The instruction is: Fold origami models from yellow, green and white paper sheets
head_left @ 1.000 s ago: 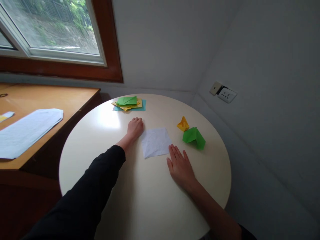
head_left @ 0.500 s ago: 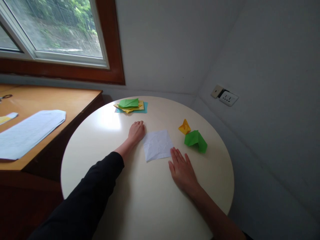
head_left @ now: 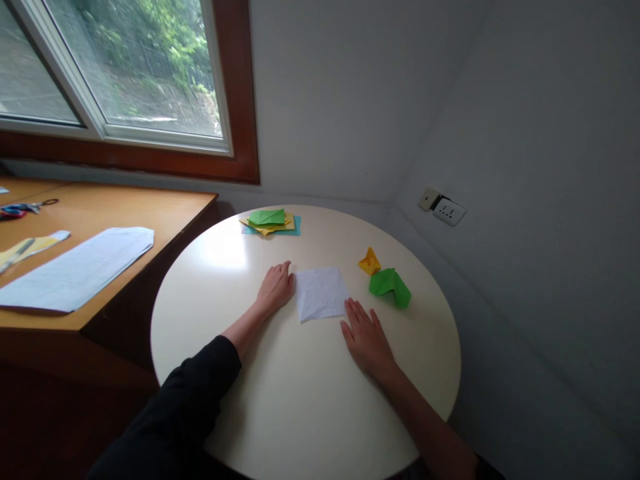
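Observation:
A creased white square of paper (head_left: 323, 293) lies flat on the round table (head_left: 290, 400). Just left of it, my left hand (head_left: 277, 287) rests palm down, fingers loosely bent and a little apart, holding nothing. My right hand (head_left: 367, 340) lies flat with its fingers stretched out, the fingertips at the paper's lower right corner. Beyond my right hand is a folded green paper (head_left: 390, 287), partly raised off the table. A small folded yellow-orange paper (head_left: 370, 262) stands right behind the green one.
Green, yellow and blue papers are piled in a stack (head_left: 270, 220) near the table's far edge. To the left, a wooden desk (head_left: 175, 207) bears printed sheets (head_left: 85, 267) and scissors (head_left: 30, 209). A wall with a socket (head_left: 450, 211) borders the right side.
The camera view has shifted slightly up and left. My left hand has drawn back a little beside the white paper; my right hand has hardly moved.

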Action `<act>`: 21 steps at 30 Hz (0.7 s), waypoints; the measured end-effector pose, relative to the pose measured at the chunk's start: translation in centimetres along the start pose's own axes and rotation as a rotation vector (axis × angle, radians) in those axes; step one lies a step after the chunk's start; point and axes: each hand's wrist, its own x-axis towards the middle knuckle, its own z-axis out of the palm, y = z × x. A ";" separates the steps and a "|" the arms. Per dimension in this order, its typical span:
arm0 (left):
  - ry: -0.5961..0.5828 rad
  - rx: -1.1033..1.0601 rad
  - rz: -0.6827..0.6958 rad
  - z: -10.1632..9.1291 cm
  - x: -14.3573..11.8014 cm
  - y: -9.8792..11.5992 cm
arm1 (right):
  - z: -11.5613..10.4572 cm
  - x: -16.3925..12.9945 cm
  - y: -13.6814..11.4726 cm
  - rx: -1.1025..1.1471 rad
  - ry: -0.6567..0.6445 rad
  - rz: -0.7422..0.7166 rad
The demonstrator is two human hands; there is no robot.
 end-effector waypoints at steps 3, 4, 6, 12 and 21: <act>0.011 -0.068 0.006 -0.5 -1.6 0.4 | 0.3 0.0 0.2 0.019 0.043 0.000; 0.017 -0.101 -0.006 -0.7 -2.0 0.6 | 0.3 -0.1 0.2 0.029 0.062 0.000; 0.040 -0.189 -0.035 -1.0 -2.9 1.1 | 0.5 -0.1 0.4 0.056 0.103 0.002; 0.018 -0.265 -0.080 -1.4 -4.3 2.8 | 1.0 0.3 0.9 0.116 0.227 0.010; -0.111 -0.093 0.005 -0.6 -4.5 3.0 | 1.2 1.6 0.8 0.094 0.199 0.095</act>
